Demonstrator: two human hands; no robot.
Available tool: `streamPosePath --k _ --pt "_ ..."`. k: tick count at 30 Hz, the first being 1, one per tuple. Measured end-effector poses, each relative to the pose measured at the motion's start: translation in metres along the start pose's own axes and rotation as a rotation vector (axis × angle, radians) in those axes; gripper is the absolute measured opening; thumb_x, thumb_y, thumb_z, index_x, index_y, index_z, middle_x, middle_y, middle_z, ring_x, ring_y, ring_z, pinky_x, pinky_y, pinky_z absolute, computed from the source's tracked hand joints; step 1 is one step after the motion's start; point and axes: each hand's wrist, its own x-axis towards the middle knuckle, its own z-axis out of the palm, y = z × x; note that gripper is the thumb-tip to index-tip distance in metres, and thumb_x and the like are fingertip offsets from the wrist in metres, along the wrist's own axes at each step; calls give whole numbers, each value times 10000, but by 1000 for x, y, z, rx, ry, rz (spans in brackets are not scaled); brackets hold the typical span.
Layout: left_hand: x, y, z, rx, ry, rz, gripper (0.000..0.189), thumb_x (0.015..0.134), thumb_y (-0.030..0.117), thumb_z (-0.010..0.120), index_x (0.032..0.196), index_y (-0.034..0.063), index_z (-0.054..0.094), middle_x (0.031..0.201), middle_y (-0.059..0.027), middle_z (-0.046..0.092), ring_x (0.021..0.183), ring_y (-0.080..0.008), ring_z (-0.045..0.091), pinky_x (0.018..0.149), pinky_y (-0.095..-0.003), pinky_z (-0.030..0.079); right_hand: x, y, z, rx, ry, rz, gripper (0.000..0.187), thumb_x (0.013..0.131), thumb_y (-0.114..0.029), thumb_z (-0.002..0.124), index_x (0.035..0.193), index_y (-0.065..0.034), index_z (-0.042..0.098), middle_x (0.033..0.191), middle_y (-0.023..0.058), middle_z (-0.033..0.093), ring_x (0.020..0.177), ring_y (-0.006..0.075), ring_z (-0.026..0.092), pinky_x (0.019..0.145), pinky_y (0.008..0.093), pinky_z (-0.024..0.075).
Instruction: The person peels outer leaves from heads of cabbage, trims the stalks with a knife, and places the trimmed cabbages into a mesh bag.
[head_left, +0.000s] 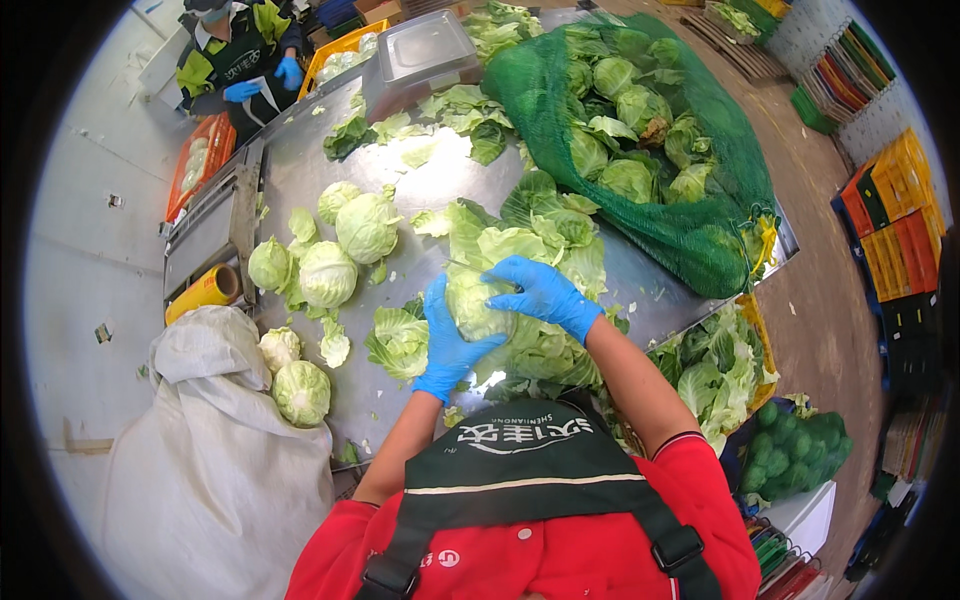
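Note:
A pale green cabbage head (474, 304) sits in front of me on the metal table, and my left hand (452, 341), in a blue glove, grips its left and near side. In my right hand (541, 295), also gloved in blue, is a knife (469, 265); its thin blade points left across the far side of the cabbage. The handle is mostly hidden by my fingers. Loose outer cabbage leaves (551, 247) lie piled beyond and to the right of the held head. Another leafy piece (399, 341) rests just left of my left hand.
Several peeled cabbages (328, 274) stand left on the metal table (390, 300). A green mesh sack (637, 127) of cabbages lies at far right. A leaf-filled yellow crate (761, 337) stands below the table's right edge. A white woven sack (225, 450) is at left. A co-worker (240, 67) stands far left.

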Motion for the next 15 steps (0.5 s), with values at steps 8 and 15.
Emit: streamPosePath --k 8,15 --pt "-10 -20 16 -271 22 -181 1272 567 403 921 1487 -36 161 1435 -241 319 1327 -370 360 1113 -441 314 -1 6 7 -272 35 -51 256 876 -246 676 1105 -133 680 1014 58 664 807 263 667 706 339 538" --pt "-3 -10 13 -107 -30 -73 1225 583 409 907 1476 -37 197 1418 -250 366 1313 -367 398 1114 -432 321 1 23 5 -248 135 8 187 898 -239 642 1046 -129 672 985 91 648 802 290 659 696 368 536"
